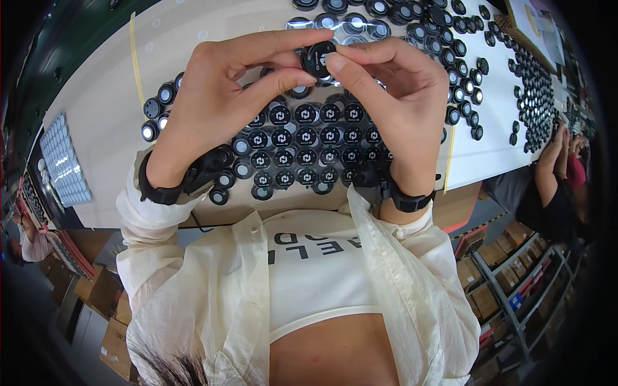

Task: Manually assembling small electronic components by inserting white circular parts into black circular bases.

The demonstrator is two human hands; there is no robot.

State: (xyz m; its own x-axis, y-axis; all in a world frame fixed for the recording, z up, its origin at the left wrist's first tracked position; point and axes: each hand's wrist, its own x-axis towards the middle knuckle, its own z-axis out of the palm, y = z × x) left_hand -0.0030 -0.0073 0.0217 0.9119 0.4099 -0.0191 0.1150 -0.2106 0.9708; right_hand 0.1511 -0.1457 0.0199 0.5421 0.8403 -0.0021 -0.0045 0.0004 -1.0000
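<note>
Both hands are raised over the table, their fingertips meeting on one small round black cap (317,59) with white printing on its face. My left hand (222,90) is closed, pinching the cap's left edge between thumb and forefinger. From the other side my right hand (402,90) is closed on it too, its thumb lying over the face. Below the hands, rows of similar black caps (306,136) with a white mark face up on the table. A piece of shiny clear plastic film (354,40) shows behind the fingers, partly hidden.
Many loose black round pieces with pale centres (450,58) spread over the table's far right. A few more (152,108) sit left of my left hand. A sheet of round pale stickers (66,161) lies at the left edge. Other people's arms (553,161) show at right.
</note>
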